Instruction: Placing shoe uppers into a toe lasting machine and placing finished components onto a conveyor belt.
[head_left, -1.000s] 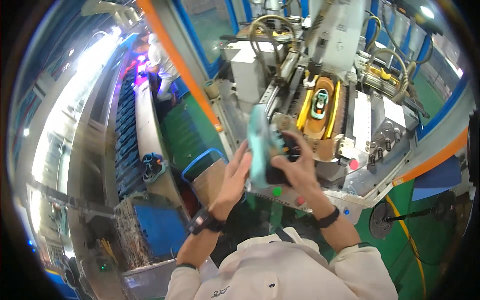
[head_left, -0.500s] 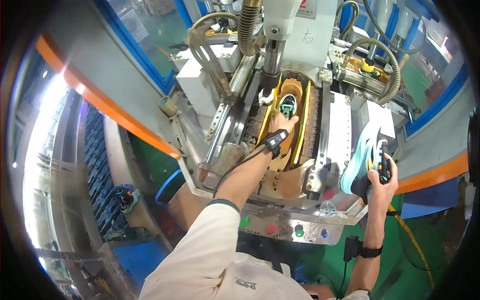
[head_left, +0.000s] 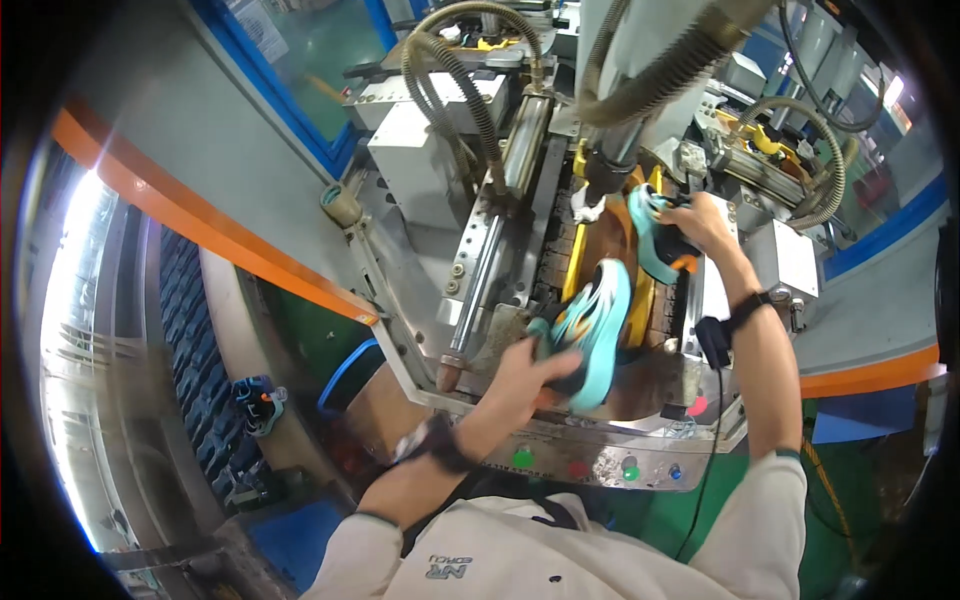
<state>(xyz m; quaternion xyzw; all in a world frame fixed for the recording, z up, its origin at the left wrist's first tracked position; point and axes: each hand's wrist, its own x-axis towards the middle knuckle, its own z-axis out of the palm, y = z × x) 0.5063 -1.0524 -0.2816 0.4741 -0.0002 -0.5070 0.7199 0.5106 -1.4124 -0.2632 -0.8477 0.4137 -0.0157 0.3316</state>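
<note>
My left hand (head_left: 515, 388) is closed around the heel end of a teal, white and black sneaker (head_left: 606, 325), which is tilted over the front of the press bed; the hand is a little blurred. Farther back, my right hand (head_left: 708, 226) grips a second teal and black sneaker (head_left: 648, 232) by its heel and collar. That one hangs at the right side of the brown cavity (head_left: 603, 245), lined with yellow pads (head_left: 577, 262). A metal press rod (head_left: 617, 155) stands just behind and left of the second sneaker. Whether that sneaker touches the pads, I cannot tell.
Ribbed hoses (head_left: 690, 68) hang over the press. A steel cylinder (head_left: 482, 285) runs along its left. Coloured buttons (head_left: 523, 457) line the front panel. Another sneaker (head_left: 260, 405) lies beside the blue-black belt (head_left: 190, 330) at left. An orange-edged grey frame (head_left: 225, 262) curves past the machine.
My left hand has come out of the cavity, toward me, with a sneaker. My right hand has carried the other sneaker from the right side to the cavity. The view has shifted slightly.
</note>
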